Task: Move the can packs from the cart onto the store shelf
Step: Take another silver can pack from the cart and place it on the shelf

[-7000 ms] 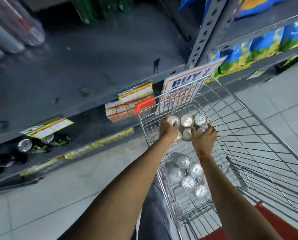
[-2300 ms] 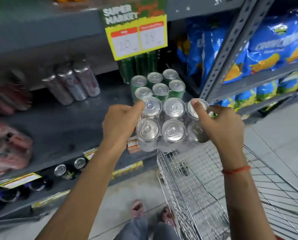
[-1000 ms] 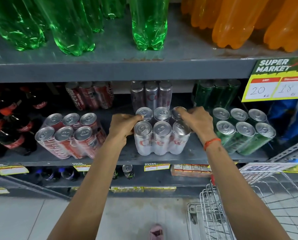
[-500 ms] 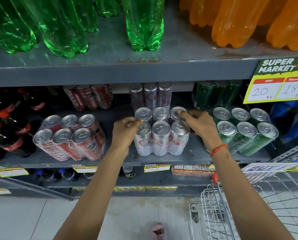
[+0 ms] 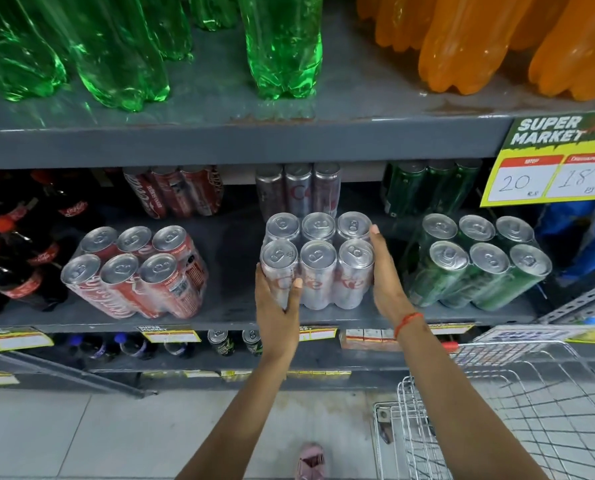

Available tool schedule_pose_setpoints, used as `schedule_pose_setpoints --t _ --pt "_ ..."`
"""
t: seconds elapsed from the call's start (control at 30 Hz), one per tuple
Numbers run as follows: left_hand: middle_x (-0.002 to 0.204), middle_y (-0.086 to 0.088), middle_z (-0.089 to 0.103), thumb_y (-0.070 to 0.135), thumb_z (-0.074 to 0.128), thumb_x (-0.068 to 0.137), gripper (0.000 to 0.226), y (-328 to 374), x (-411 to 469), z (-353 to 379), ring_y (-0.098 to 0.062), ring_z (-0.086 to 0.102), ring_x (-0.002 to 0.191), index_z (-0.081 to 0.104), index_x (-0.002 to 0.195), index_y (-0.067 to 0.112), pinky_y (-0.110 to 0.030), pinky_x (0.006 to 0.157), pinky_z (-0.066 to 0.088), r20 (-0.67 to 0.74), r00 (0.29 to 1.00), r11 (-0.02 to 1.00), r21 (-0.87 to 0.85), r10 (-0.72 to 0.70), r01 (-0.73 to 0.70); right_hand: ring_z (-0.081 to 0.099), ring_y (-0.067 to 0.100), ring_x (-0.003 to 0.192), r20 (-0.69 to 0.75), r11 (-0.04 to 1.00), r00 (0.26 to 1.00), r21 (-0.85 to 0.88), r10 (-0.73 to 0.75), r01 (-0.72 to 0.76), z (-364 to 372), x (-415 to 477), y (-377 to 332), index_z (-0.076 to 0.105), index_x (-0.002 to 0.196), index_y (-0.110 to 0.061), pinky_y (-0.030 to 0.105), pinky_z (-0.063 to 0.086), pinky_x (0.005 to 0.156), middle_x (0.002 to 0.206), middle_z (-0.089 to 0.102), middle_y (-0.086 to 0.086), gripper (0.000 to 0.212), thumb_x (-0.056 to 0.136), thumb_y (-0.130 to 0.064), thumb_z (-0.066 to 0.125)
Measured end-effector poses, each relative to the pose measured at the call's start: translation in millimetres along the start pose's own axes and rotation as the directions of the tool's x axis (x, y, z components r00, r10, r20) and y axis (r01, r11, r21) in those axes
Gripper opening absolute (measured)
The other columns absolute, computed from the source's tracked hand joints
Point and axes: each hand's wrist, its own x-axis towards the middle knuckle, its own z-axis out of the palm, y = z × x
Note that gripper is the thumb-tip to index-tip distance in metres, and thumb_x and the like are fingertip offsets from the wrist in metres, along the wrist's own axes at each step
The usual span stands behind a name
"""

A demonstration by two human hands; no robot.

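A shrink-wrapped pack of silver cans (image 5: 318,263) stands upright on the grey store shelf (image 5: 226,315), near its front edge. My left hand (image 5: 277,303) presses the pack's left front corner, thumb across the front can. My right hand (image 5: 386,275) lies flat against the pack's right side, fingers reaching back. A red can pack (image 5: 136,271) leans on the shelf to the left. A green can pack (image 5: 479,263) leans to the right. The wire cart (image 5: 503,414) sits at the lower right; its contents are out of view.
More silver cans (image 5: 297,190) stand behind the pack, with red and green cans at the back. Green bottles (image 5: 122,46) and orange bottles (image 5: 490,39) fill the shelf above. A yellow price sign (image 5: 552,161) hangs at the right. Dark cola bottles (image 5: 12,244) crowd the far left.
The silver pack went from the cart up onto the shelf. In the last second my hands slid from its top down to its left and right sides.
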Motion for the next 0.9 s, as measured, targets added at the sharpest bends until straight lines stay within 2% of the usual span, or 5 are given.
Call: schedule_pose_setpoints --t 0.23,0.47,0.6,0.73,0.9 --pt "0.132 0.001 0.064 0.037 0.07 0.084 0.062 -11.7 12.4 -17.7 -0.016 0.061 0.122 0.048 0.138 0.016 -0.037 0.103 0.05 0.031 0.999 1.0 0.009 -0.008 0.008 0.064 0.029 0.123 -0.043 0.982 0.999 0.188 -0.009 0.017 12.9 -19.4 4.7 0.066 0.129 -0.012 0.05 0.044 0.112 0.13 0.069 0.017 0.072 0.088 -0.067 0.045" --pt "0.129 -0.003 0.066 0.022 0.071 0.085 0.056 -22.0 14.2 -23.2 -0.015 0.064 0.117 0.052 0.137 0.009 -0.013 0.094 0.049 -0.001 0.999 0.999 -0.007 0.034 -0.034 0.061 0.032 0.126 -0.002 0.967 1.0 0.253 -0.007 0.007 19.7 -15.1 12.2 0.061 0.135 -0.01 0.052 0.044 0.112 0.133 0.066 0.02 0.082 0.082 -0.072 0.049" --pt "0.128 -0.003 0.067 0.022 0.072 0.084 0.056 -26.1 16.4 -30.1 -0.015 0.064 0.117 0.054 0.135 0.009 -0.023 0.097 0.052 -0.014 0.998 0.998 0.006 0.06 -0.06 0.06 0.03 0.128 0.031 0.97 0.999 0.243 -0.027 0.018 23.9 -13.1 17.0 0.06 0.136 -0.012 0.051 0.042 0.113 0.135 0.065 0.019 0.081 0.083 -0.072 0.051" --pt "0.122 0.0 0.07 0.025 0.075 0.081 0.055 -25.5 18.5 -31.2 -0.011 0.067 0.112 0.057 0.132 0.013 -0.035 0.098 0.054 -0.027 0.999 0.999 -0.024 0.037 -0.038 0.07 0.016 0.106 0.051 0.969 0.998 0.245 -0.044 0.03 21.3 -8.3 20.8 0.068 0.118 -0.019 0.038 0.052 0.099 0.107 0.076 0.002 0.05 0.101 -0.056 0.038" --pt "0.121 -0.001 0.071 0.023 0.076 0.081 0.054 -28.6 18.3 -33.2 -0.011 0.067 0.11 0.058 0.13 0.011 -0.03 0.096 0.054 -0.054 0.998 0.999 -0.019 0.042 -0.043 0.073 0.006 0.089 0.072 0.97 0.996 0.241 -0.052 0.033 21.5 -2.8 25.1 0.069 0.104 -0.026 0.026 0.055 0.08 0.09 0.078 -0.009 0.042 0.104 -0.05 0.034"
